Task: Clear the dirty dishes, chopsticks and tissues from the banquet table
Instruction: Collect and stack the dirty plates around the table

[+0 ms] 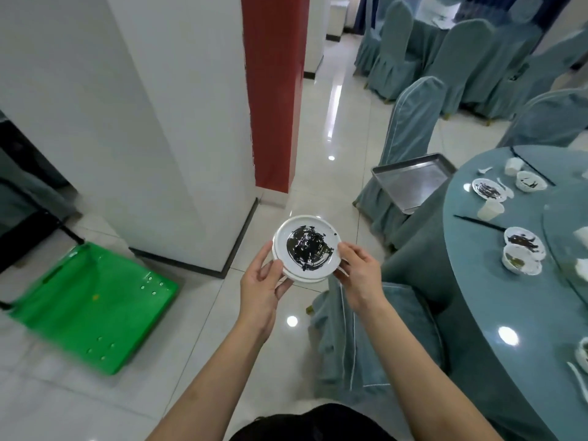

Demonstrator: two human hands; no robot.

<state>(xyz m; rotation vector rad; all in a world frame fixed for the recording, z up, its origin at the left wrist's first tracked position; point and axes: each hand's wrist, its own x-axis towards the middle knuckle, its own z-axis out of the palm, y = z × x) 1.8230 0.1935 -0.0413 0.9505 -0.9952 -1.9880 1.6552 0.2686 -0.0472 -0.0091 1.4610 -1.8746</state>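
Observation:
I hold a small stack of white plates (pixel 288 233) over the tiled floor; the top one is smeared with dark sauce. My left hand (pixel 262 286) grips the stack's left rim, and my right hand (pixel 358 275) grips its right rim. To the right stands the round banquet table (pixel 496 300) under a blue-green cloth. On it lie dirty plates (pixel 488 188), a stained bowl (pixel 530 181), another bowl (pixel 520 260), paper cups (pixel 490 210), black chopsticks (pixel 479 221) and white spoons (pixel 506 186).
A green plastic crate (pixel 92 310) lies on the floor at the left, beside a white pillar (pixel 152 122). A metal tray (pixel 413 181) rests on a covered chair (pixel 410 128). Another covered chair (pixel 359 338) stands right below my right arm. More chairs fill the back right.

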